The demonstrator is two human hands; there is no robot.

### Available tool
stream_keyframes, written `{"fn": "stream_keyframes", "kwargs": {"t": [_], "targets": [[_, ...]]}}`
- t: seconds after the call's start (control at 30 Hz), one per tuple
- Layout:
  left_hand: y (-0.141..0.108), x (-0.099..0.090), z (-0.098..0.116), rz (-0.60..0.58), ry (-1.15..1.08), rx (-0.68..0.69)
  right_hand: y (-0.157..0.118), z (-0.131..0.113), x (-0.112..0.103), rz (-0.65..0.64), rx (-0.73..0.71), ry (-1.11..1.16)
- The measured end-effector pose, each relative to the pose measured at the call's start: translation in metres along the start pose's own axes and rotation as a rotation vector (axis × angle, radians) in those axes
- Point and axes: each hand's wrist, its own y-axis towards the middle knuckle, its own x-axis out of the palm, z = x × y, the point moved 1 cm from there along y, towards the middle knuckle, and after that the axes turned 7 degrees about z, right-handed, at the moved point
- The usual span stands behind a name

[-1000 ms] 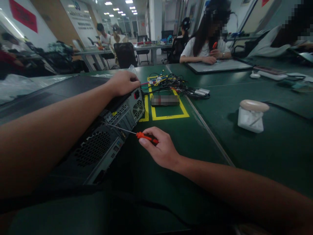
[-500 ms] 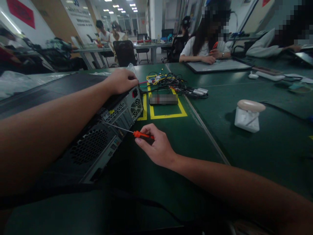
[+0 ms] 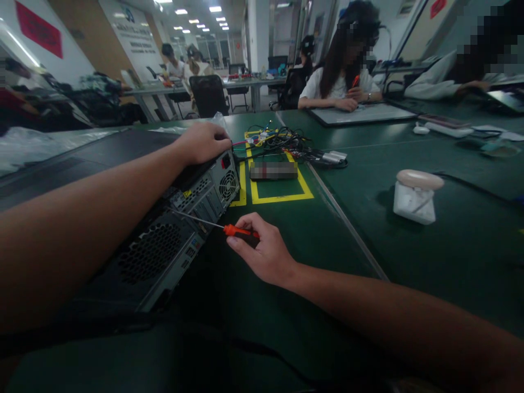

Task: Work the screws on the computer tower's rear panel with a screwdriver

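Observation:
A black desktop computer case (image 3: 207,199) lies on the green table, its grey back panel facing me with a fan grille, vents and ports. My left hand (image 3: 204,143) grips its upper far corner, fingers bent over the edge; the fingertips are partly hidden. In my right hand (image 3: 266,245) is a screwdriver (image 3: 241,233) with an orange and black handle, the fingers wrapped round it. Its long thin shaft slants up to the left, and its tip meets the back panel above the large honeycomb vent (image 3: 153,252). Any screw at the tip is too small to make out.
A tangle of cables (image 3: 286,143) lies behind yellow tape marks (image 3: 282,197), with a blurred dark box (image 3: 273,171) inside one. A white earphone case (image 3: 415,202) stands to the right. Clear plastic wrap (image 3: 33,144) is at far left. Across the table a person (image 3: 339,82) works over a flat panel (image 3: 364,113).
My view has shifted slightly, so the scene sits a little lower. Both hands keep their places on the case and the screwdriver, whose tip stays at the back panel.

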Motion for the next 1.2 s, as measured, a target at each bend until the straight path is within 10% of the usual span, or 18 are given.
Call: {"fn": "stream_keyframes", "kwargs": {"t": [1.2], "targets": [[-0.0010, -0.0008, 0.0016, 0.011, -0.028, 0.000, 0.0003, -0.0024, -0.0010, -0.021, 0.008, 0.009]]}}
